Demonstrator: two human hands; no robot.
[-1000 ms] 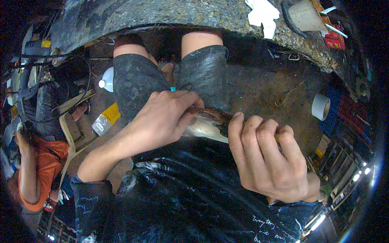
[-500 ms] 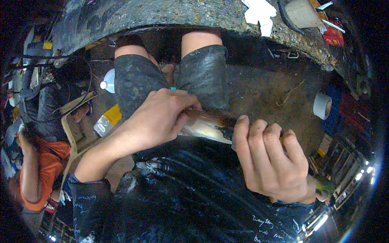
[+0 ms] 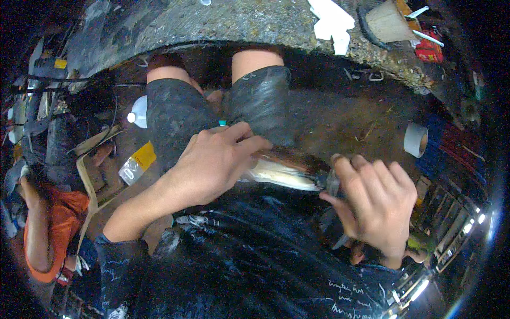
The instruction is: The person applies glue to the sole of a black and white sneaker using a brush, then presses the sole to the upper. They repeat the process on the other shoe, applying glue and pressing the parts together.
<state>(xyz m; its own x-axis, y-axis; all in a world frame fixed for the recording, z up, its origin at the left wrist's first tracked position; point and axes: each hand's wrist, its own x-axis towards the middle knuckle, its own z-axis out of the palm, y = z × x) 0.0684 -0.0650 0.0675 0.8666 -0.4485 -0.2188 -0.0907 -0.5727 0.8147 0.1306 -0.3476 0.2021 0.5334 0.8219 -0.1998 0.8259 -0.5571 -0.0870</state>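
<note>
Compared with the frame half a second earlier, the right hand (image 3: 374,199) sits farther to the right; its thumb is now in view, and more of the right end of the glossy brown strip-like piece (image 3: 297,159) shows. The left hand (image 3: 218,159) is nearly in place.

Left: thumb and forefinger pinch the brown piece at its left end; other fingers curled. Right: fingers bent and side by side, thumb apart from the forefinger, a small dark grey blurred piece (image 3: 332,183) between them; whether it is gripped, cannot tell. Motion blur here.

Brown piece: held over the lap, between both hands, sloping slightly down to the right. A smooth cream-white piece (image 3: 284,175) lies along its body-side edge; whether the two are joined, cannot tell.

Surroundings: rough grey concrete-like slab (image 3: 239,24) beyond the knees. White irregular sheet (image 3: 332,24) at its near edge, right part; beige tapered bucket (image 3: 390,24) toward its right end.
</note>
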